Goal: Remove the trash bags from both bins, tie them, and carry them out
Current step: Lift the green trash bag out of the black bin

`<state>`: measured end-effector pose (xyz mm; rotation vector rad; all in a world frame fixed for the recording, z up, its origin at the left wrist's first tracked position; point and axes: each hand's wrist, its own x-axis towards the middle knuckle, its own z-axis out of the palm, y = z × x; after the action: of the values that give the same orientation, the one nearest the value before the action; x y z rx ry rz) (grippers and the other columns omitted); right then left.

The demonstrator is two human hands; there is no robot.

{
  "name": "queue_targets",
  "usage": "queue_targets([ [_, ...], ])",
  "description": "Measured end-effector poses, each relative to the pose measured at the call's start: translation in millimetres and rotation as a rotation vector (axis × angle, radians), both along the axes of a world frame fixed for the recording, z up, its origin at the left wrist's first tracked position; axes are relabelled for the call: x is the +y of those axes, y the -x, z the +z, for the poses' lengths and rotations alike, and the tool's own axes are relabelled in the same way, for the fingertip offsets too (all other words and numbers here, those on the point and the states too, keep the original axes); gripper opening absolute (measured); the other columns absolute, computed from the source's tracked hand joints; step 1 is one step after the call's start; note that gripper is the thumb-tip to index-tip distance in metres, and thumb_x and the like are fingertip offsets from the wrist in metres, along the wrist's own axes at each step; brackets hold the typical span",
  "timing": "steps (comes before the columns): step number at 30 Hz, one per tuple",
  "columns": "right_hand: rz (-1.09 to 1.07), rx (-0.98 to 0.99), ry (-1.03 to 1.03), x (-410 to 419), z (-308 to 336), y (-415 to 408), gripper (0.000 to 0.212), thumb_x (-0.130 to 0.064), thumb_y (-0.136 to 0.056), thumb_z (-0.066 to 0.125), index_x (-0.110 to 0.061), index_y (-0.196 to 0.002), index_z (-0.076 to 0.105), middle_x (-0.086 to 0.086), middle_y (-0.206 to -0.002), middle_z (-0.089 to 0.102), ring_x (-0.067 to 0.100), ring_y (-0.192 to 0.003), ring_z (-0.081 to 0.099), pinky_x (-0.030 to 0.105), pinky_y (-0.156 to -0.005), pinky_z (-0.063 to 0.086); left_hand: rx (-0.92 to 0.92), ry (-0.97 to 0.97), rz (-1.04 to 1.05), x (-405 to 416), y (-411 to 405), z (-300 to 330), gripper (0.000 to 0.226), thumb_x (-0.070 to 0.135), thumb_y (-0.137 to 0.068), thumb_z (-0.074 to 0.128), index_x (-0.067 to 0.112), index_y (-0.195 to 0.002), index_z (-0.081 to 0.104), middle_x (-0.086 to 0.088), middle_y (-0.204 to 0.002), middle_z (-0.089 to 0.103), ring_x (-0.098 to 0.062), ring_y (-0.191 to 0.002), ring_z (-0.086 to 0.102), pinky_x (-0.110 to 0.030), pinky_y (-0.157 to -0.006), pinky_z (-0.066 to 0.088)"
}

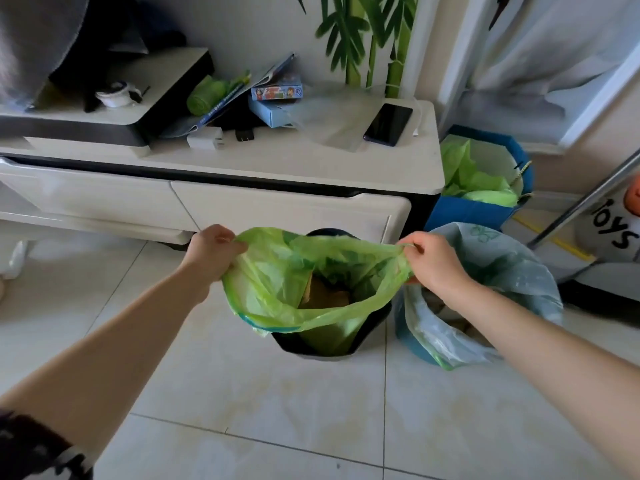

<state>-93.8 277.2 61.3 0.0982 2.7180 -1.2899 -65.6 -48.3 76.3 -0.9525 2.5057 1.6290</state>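
**Both hands stretch the green bag open over the dark bin**

The left hand (pixel 211 252) is closed on the rim of the green bag (pixel 277 292), and the right hand (pixel 434 263) pinches the opposite edge; the mouth is pulled wide between the two grips. Below them the bag's lower part sits in the dark bin (pixel 318 346), with brown trash visible inside. Just right of the right-hand grip stands a second bin (pixel 414 348) with a pale blue bag (pixel 502 268), a faint green print on its far side unreadable. Beyond it, a blue box (pixel 467 211) holds more green plastic. Far right, a white item (pixel 613 226) reads "Toys". Behind the grips, a cabinet (pixel 277 164) carries a phone (pixel 388 124)
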Motion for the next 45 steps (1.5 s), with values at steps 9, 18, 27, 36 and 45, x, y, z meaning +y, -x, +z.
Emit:
queue_targets([
  [9, -0.095, -0.141, 0.073, 13.2, 26.0, -27.9, 0.019, 0.003, -0.092, 0.053, -0.005, -0.091, 0.071, 0.018, -0.098, 0.069, 0.030, -0.077, 0.071, 0.040, -0.069, 0.062, -0.172, 0.031, -0.073, -20.1, -53.9, 23.6, 0.010, 0.010, -0.087, 0.064, 0.010, -0.095, 0.069, -0.009, -0.076, 0.061, -0.019, -0.059, 0.059, -0.030, -0.060, 0.055],
  [18, -0.274, -0.034, 0.261, -15.7, 99.8, -7.0, 0.022, 0.000, -0.086, 0.057, -0.013, -0.088, 0.074, 0.013, -0.097, 0.072, 0.030, -0.089, 0.070, 0.044, -0.077, 0.061, 0.205, -0.304, 0.162, 10.7, -33.8, 104.6, 0.025, -0.001, -0.089, 0.055, 0.018, -0.076, 0.065, -0.007, -0.077, 0.063, -0.019, -0.066, 0.061, -0.035, -0.067, 0.058],
  [27, -0.265, 0.089, 0.395, -16.6, 194.2, -39.7, 0.024, -0.002, -0.085, 0.054, -0.016, -0.071, 0.067, 0.012, -0.087, 0.068, 0.028, -0.086, 0.068, 0.043, -0.076, 0.060, 0.356, -0.343, 0.202, 9.3, -65.8, 180.8, 0.017, 0.003, -0.088, 0.055, 0.014, -0.093, 0.067, -0.006, -0.079, 0.065, -0.018, -0.068, 0.063, -0.032, -0.068, 0.058],
  [36, -0.255, 0.205, 0.417, 5.6, 267.1, -91.2, 0.023, -0.003, -0.086, 0.055, -0.021, -0.074, 0.065, 0.013, -0.095, 0.068, 0.026, -0.088, 0.068, 0.040, -0.072, 0.060, 0.474, -0.399, 0.229, -8.0, -121.9, 249.8, 0.017, 0.003, -0.088, 0.057, 0.017, -0.081, 0.063, -0.008, -0.081, 0.063, -0.017, -0.062, 0.063, -0.029, -0.054, 0.057],
  [45, -0.205, 0.243, 0.398, 18.3, 287.3, -142.8, 0.020, 0.001, -0.084, 0.053, -0.012, -0.082, 0.068, 0.008, -0.083, 0.064, 0.019, -0.073, 0.065, 0.033, -0.064, 0.059, 0.452, -0.425, 0.242, -11.1, -173.9, 263.4, 0.011, 0.001, -0.084, 0.057, 0.011, -0.081, 0.061, -0.009, -0.071, 0.063, -0.014, -0.046, 0.064, -0.031, -0.059, 0.057],
])
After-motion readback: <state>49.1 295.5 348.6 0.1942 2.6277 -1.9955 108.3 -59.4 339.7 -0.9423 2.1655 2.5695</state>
